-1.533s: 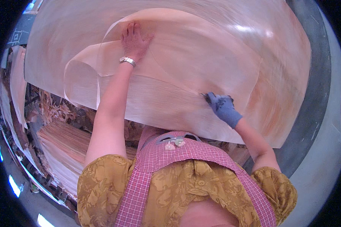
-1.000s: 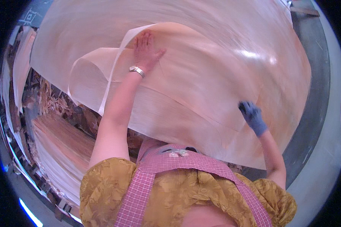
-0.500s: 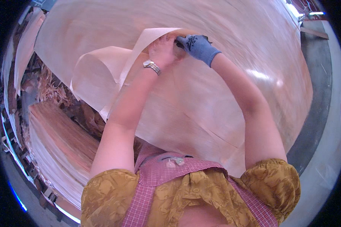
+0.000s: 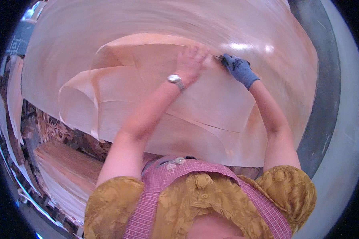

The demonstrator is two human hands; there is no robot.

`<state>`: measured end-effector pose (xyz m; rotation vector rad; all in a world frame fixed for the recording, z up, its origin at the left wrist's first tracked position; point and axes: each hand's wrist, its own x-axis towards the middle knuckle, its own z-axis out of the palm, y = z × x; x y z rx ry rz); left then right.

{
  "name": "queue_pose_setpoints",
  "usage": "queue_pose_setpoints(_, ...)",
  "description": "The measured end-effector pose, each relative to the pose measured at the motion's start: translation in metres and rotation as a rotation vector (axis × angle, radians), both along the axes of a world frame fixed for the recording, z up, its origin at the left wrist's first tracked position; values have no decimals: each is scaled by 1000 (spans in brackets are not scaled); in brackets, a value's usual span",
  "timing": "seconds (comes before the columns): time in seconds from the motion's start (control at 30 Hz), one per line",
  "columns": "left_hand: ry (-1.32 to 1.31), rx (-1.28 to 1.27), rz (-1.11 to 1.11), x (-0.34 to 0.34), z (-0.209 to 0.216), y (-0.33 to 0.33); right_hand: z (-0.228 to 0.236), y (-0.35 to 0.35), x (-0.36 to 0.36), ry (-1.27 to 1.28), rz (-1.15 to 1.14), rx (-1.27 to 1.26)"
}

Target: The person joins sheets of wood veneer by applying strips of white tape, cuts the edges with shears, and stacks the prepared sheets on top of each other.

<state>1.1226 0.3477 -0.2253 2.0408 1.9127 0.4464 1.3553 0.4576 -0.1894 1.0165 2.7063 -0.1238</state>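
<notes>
Thin, pale pinkish wood veneer sheets [image 4: 155, 91] spread in layers under both hands. My bare left hand [image 4: 190, 65], with a metal wristwatch [image 4: 174, 78], lies on the veneer with its fingers spread, slightly blurred. Just to its right, my right hand [image 4: 239, 70], in a blue-grey glove with black marks, is closed. From its fingertips pokes the thin dark end of a small pointed tool [image 4: 218, 58], close to the sheet; the rest is hidden in the grip. Left of my hands, one loose veneer piece [image 4: 77, 91] curls up at its edges.
A stack of veneer [image 4: 68, 167] stands at the lower left, with shredded wood scraps [image 4: 54, 127] behind it. A dark grey strip [image 4: 327, 79] runs along the right side, beside a lighter floor [image 4: 353, 131]. More veneer [image 4: 15, 91] hangs at the far left.
Both hands have moved right and apart; the left has opened flat. The raised veneer flap around the left hand has dropped lower. My view has shifted a little.
</notes>
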Motion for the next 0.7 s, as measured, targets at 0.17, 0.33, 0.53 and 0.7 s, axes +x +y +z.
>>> queue_pose_setpoints(0.17, 145, -232, -7, 38, 64, 17, 13, -46, 100, -26, -291, -18)
queue_pose_setpoints(0.33, 395, 19, -145, 120, 23, 23, 20, -86, 134, -153, -555, -23)
queue_pose_setpoints(0.53, -78, 113, -207, 191, 21, -19, 10, -140, 148, -106, -598, -23)
queue_pose_setpoints(0.7, 3, 153, -202, 194, 25, -23, 26, -205, 140, -121, -910, -214)
